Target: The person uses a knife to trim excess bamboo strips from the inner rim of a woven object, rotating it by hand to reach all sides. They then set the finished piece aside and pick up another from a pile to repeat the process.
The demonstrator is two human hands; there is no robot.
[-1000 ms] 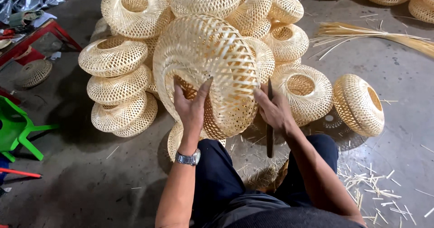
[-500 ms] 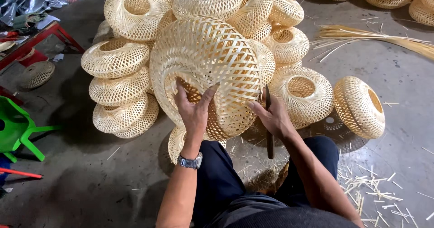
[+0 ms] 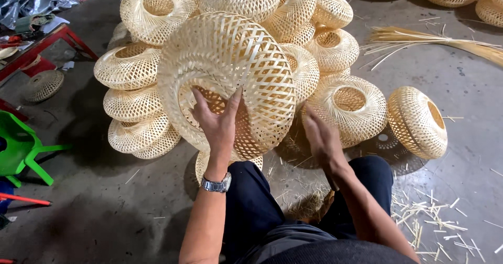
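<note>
- The left hand, with a metal wristwatch on its wrist, lies flat and open with fingers spread against the inside rim of the large woven bamboo shade, propping it on edge rather than clasping it.
- The right hand is open with loose fingers, just right of the shade's lower edge; I cannot tell whether it touches the weave.
- The shade stands tilted on its side directly above the person's knees, its opening facing the left hand.
- Below and right of the right hand, cut bamboo slivers lie scattered on the concrete floor.
- Right of the right hand sit a round woven shade with its opening up, and farther out another one on its side.
- Left of the left hand, a stack of smaller shades rises in a column.
- Well left of that hand is a green plastic stool.
- Beyond the held shade more shades are piled, and a bundle of bamboo strips lies far right.
</note>
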